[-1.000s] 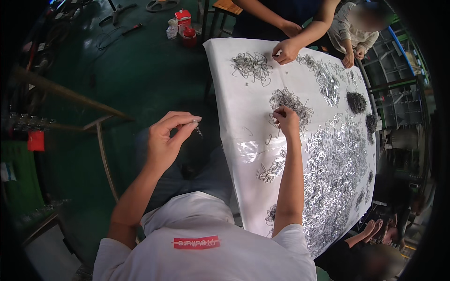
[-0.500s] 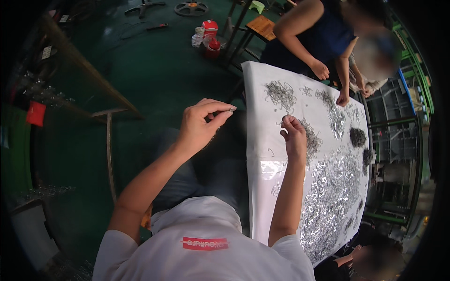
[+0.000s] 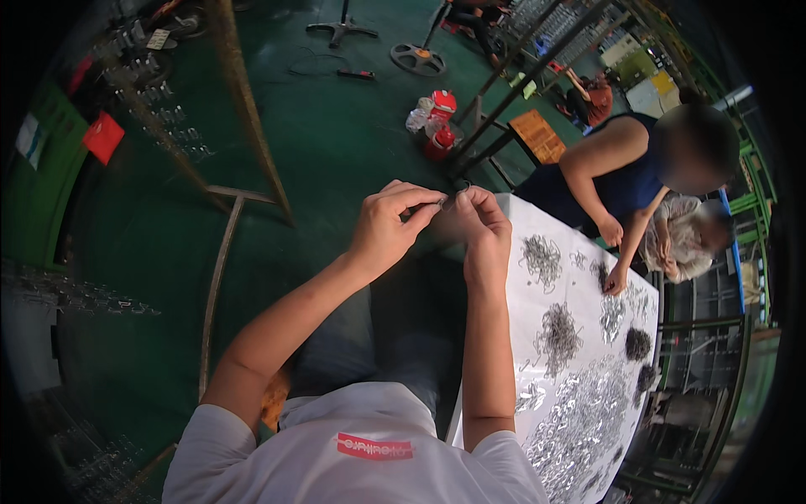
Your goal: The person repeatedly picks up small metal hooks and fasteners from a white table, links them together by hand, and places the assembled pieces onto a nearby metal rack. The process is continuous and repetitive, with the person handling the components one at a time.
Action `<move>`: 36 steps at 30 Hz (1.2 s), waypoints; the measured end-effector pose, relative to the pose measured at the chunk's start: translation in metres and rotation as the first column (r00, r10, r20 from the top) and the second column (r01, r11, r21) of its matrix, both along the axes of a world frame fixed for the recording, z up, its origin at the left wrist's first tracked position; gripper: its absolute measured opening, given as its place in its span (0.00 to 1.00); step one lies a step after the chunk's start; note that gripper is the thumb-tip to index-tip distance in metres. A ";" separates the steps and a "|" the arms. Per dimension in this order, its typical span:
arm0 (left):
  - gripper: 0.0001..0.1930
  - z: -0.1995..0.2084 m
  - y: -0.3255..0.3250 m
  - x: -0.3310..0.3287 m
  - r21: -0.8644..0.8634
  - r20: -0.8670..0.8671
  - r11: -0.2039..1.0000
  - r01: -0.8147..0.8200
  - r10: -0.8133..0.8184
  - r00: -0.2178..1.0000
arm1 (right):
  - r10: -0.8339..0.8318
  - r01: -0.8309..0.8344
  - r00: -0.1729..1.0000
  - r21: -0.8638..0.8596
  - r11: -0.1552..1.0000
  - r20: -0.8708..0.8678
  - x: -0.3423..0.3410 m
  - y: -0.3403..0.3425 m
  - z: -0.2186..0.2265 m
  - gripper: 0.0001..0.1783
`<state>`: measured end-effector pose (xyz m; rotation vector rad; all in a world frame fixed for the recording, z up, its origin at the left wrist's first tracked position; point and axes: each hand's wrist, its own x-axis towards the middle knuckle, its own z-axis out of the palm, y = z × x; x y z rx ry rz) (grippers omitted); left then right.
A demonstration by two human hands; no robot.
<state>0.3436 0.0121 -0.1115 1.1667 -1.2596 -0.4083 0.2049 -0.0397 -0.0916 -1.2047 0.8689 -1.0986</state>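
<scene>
Over the gap beside the table, my two hands have their fingertips almost touching. My left hand [image 3: 386,225] pinches a small dark metal piece [image 3: 441,202], mostly hidden by the fingers. In my right hand [image 3: 487,244], thumb and forefinger are closed on a thin curved metal hook [image 3: 467,184], whose bent end shows above them. To the right stands a white-covered table [image 3: 522,312] bearing loose piles of thin wire hooks [image 3: 541,263], another hook pile [image 3: 558,338] and a wide spread of shiny S-shaped hooks [image 3: 579,412].
Dark piles [image 3: 637,343] lie at the table's far side. A co-worker in dark blue [image 3: 617,155] reaches over the far end, with another person [image 3: 684,239] beyond. A wooden stool [image 3: 537,137] and red containers [image 3: 440,141] stand ahead. A metal frame [image 3: 220,294] stands at left.
My right hand has moved left, off the table, and met my left hand with the hook. The view has shifted, so the table sits lower and farther right.
</scene>
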 end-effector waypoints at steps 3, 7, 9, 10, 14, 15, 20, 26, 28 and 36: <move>0.10 0.002 -0.005 0.016 -0.069 0.042 0.992 -0.104 0.107 0.993 | 0.014 -0.014 1.000 -0.130 0.991 -0.002 0.028 -0.009 -0.001 0.06; 0.17 0.008 -0.006 0.039 -0.164 0.127 0.955 -0.246 0.268 0.955 | 0.077 -0.056 0.992 -0.197 0.979 0.100 0.065 -0.017 0.003 0.05; 0.21 0.012 -0.004 0.050 -0.202 0.108 0.934 -0.294 0.319 0.941 | 0.110 -0.087 0.988 -0.192 0.978 0.109 0.081 -0.018 0.007 0.05; 0.23 0.014 -0.002 0.056 -0.220 0.100 0.922 -0.318 0.346 0.933 | 0.127 -0.104 0.985 -0.189 0.976 0.115 0.090 -0.019 0.009 0.05; 0.19 0.004 0.021 0.079 -0.206 0.032 0.863 -0.462 0.477 0.878 | 0.331 -0.284 0.923 -0.230 0.931 0.197 0.118 -0.022 0.026 0.04; 0.17 -0.006 0.032 0.085 -0.174 0.030 0.856 -0.487 0.499 0.866 | 0.354 -0.307 0.914 -0.233 0.923 0.199 0.126 -0.022 0.032 0.05; 0.11 -0.110 0.125 0.099 0.069 0.136 0.753 -0.654 0.643 0.754 | 0.486 -0.443 0.869 -0.286 0.850 0.097 0.167 -0.010 0.083 0.08; 0.10 -0.276 0.304 0.070 0.613 0.468 0.376 -0.694 0.535 0.703 | 0.735 -0.675 0.672 -0.335 0.658 0.089 0.230 0.010 0.142 0.05; 0.11 -0.311 0.347 0.049 0.679 0.518 0.302 -0.669 0.449 0.728 | 0.796 -0.729 0.599 -0.351 0.587 0.087 0.250 0.020 0.160 0.05; 0.19 -0.372 0.390 0.008 0.497 0.722 0.381 -0.779 0.317 0.615 | 0.885 -0.803 0.460 -0.392 0.449 0.072 0.322 0.067 0.219 0.06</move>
